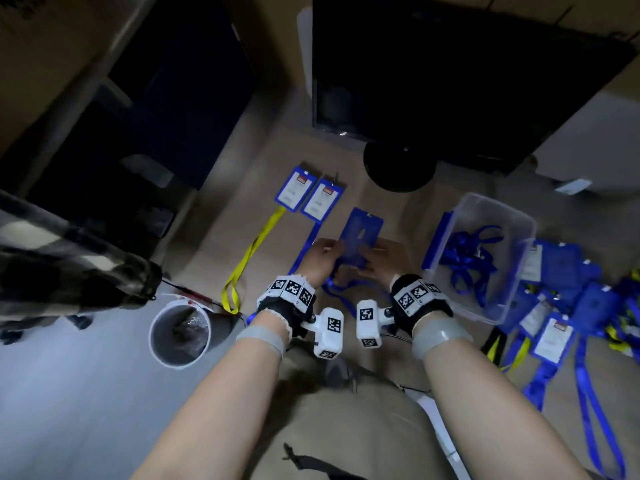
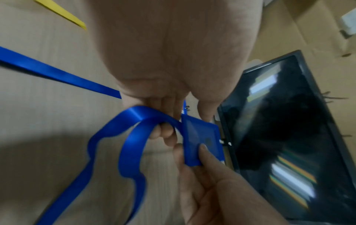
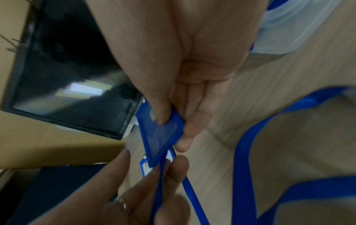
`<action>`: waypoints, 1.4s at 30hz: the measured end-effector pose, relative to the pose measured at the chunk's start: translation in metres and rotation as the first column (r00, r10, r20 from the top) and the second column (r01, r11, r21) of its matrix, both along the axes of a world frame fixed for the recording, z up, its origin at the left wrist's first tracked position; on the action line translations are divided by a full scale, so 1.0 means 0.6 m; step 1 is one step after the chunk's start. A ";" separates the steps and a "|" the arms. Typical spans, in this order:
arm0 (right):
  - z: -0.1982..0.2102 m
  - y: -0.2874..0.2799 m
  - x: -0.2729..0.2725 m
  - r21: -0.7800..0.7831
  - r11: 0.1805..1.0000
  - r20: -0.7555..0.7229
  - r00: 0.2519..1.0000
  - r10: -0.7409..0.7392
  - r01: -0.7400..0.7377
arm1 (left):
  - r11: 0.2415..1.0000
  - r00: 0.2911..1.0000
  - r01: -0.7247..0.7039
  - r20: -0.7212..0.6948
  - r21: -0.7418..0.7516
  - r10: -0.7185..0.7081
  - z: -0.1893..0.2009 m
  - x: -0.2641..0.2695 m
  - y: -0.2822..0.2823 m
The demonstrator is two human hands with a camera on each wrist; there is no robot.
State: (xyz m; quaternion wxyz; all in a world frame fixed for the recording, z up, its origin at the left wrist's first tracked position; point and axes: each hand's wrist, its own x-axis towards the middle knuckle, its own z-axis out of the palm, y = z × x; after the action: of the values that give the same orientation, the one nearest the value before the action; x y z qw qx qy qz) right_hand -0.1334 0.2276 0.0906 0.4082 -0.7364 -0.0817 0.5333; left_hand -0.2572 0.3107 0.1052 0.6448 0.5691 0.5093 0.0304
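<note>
Together, left hand [image 1: 320, 261] and right hand [image 1: 386, 261] pinch the blue badge holder [image 1: 362, 230] with curled fingers [image 3: 185, 137]

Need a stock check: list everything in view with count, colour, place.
badge holder: 1, blue, held centre
blue lanyard: 1, blue, hanging from it
finished badges: 2, blue, beyond the hands
yellow lanyard: 1, yellow, on left finished badge
bin: 1, clear, right
loose lanyards: several, blue, in bin
badge pile: several, blue, far right
monitor: 1, black, behind
cup: 1, white, lower left
left hand grip: 1, bare, pinching holder
right hand grip: 1, bare, pinching holder
</note>
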 end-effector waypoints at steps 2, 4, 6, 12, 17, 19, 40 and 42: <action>-0.030 0.024 0.011 -0.029 0.999 0.091 0.996 -0.012 0.014 | 0.993 0.999 0.041 0.005 -0.112 -0.040 -0.018 -0.017 0.012; -0.043 0.049 0.018 -0.057 0.993 0.134 0.986 -0.099 0.108 | 0.981 0.996 0.068 -0.047 -0.184 -0.078 -0.032 -0.039 0.020; -0.061 0.076 0.027 -0.073 0.986 0.159 0.978 -0.135 0.148 | 0.974 0.987 0.107 -0.094 -0.198 -0.127 -0.043 -0.062 0.029; -0.119 0.151 0.029 -0.202 0.978 0.084 0.996 -0.039 0.055 | 0.919 0.977 0.084 -0.149 -0.384 -0.152 -0.062 -0.109 0.040; -0.153 0.150 0.023 -0.230 0.973 0.028 0.999 -0.025 0.031 | 0.893 0.955 0.084 -0.219 -0.442 -0.198 -0.063 -0.133 0.020; -0.172 0.139 0.017 -0.257 0.966 0.087 0.996 0.032 -0.008 | 0.894 0.948 0.081 -0.243 -0.440 -0.206 -0.069 -0.142 0.008; 0.006 -0.235 0.162 -0.269 0.897 0.388 0.892 -0.232 0.350 | 0.913 0.897 0.392 -0.174 -0.109 -0.406 -0.007 0.140 -0.151; 0.006 -0.319 0.195 -0.344 0.848 0.491 0.847 -0.204 0.404 | 0.892 0.876 0.440 -0.169 -0.104 -0.452 -0.022 0.178 -0.204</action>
State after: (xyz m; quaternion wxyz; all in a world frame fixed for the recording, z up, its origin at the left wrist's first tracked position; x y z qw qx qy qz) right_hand -0.0164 0.0363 0.0944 0.2858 -0.9119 0.0711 0.2857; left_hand -0.1506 0.1885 0.0920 0.6008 0.6510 0.4237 -0.1887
